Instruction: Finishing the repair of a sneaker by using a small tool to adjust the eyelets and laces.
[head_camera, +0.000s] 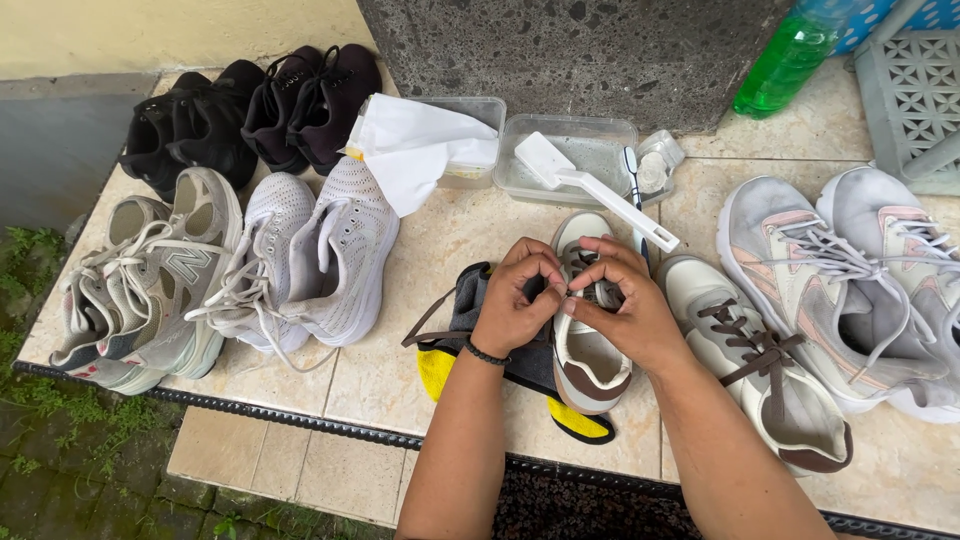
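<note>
Both my hands meet over a cream sneaker with brown trim (586, 352) that stands on a grey and yellow cloth (442, 368). My left hand (517, 297) pinches the shoe's brown lace near the tongue, and a loose end of that lace (425, 320) trails off to the left. My right hand (620, 303) grips the lace area from the other side, fingertips touching the left hand's. The matching sneaker (760, 385) lies just right of my right wrist, its brown lace threaded and tied.
Grey and white sneakers (250, 265) and black shoes (250, 110) line the tiled ledge at left; a pink-grey pair (850, 280) sits right. Behind are plastic tubs (600, 150), a white brush (600, 190), a white cloth (415, 150), a green bottle (790, 55) and a grey crate (915, 95).
</note>
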